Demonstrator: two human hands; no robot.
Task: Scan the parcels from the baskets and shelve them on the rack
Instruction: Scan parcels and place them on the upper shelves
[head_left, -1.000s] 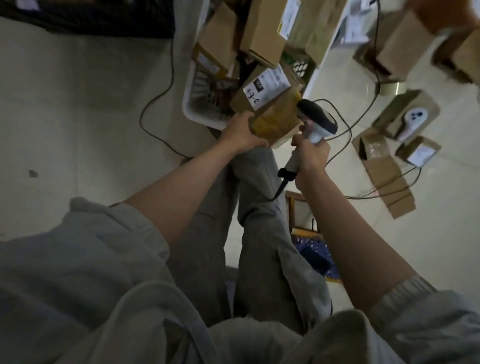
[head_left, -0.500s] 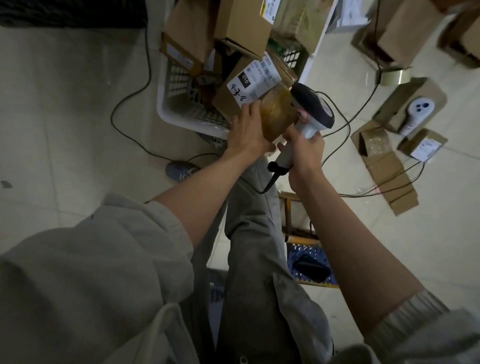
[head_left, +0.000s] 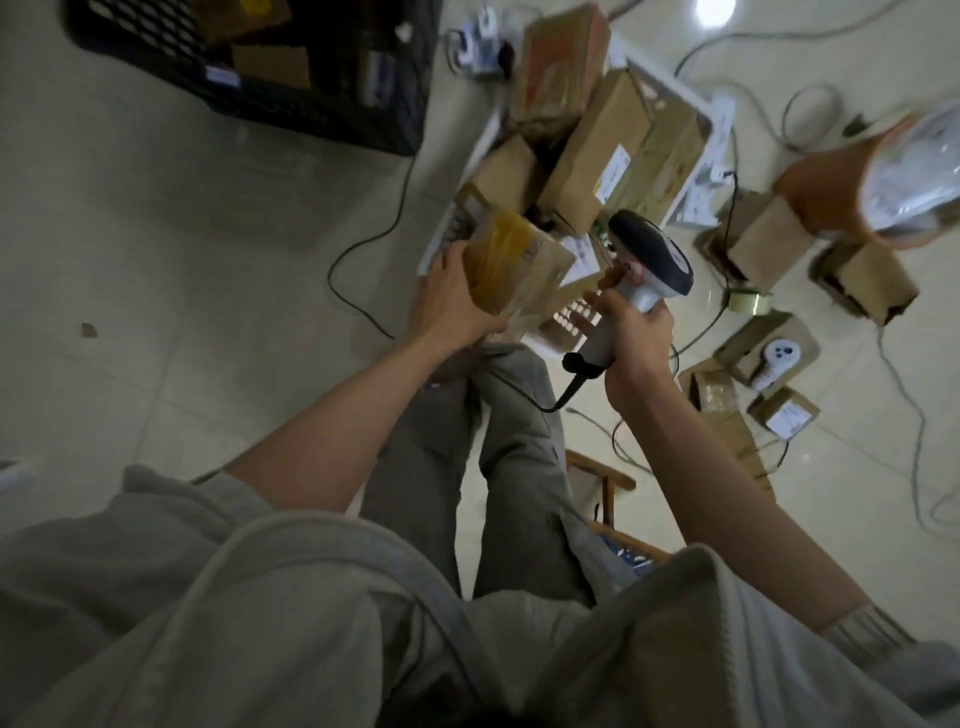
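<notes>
Two hands busy: left hand (head_left: 451, 301) grips a taped cardboard parcel (head_left: 519, 270) above the white basket (head_left: 714, 127), right hand (head_left: 631, 332) clenches the barcode scanner (head_left: 641, 275) just right of it.

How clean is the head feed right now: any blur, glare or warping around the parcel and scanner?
Head view: dim, wide-angle bending at the edges; motion blur smears the tape-wrapped cardboard parcel in the left hand and the white basket; the grey handheld scanner in the right hand reads sharper; lamp glare spot on the pale floor.
</notes>
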